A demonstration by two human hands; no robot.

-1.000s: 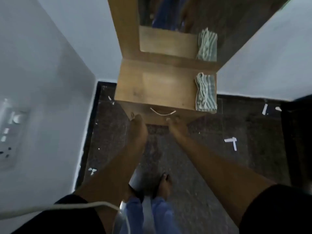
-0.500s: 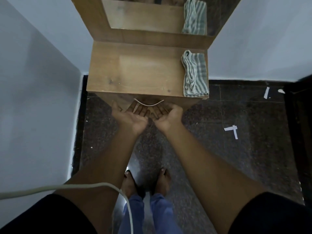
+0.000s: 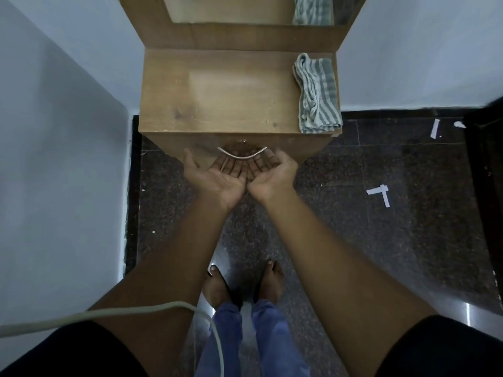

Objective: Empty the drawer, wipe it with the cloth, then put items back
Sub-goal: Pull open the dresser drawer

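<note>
A wooden dresser point(image 3: 217, 104) stands against the wall. Its drawer front point(image 3: 296, 145) is closed and carries a curved metal handle point(image 3: 242, 156). A folded grey-and-white striped cloth point(image 3: 317, 93) lies on the right end of the dresser top. My left hand point(image 3: 217, 178) and right hand point(image 3: 269, 172) are palm up, side by side, just below the handle. Their fingertips reach under and behind the handle, which crosses over them. The fingers look only slightly bent. What the drawer contains is hidden.
A mirror point(image 3: 231, 9) rises behind the dresser top and reflects the cloth. White walls close in on the left and at the back right. White paper scraps point(image 3: 379, 193) lie on the dark speckled floor. My feet point(image 3: 245, 284) stand in front, and a pale cable point(image 3: 109, 312) crosses my left arm.
Both hands turned palm up and came together under the handle, their fingers sliding in behind it. The view has moved closer to the dresser and tilted down.
</note>
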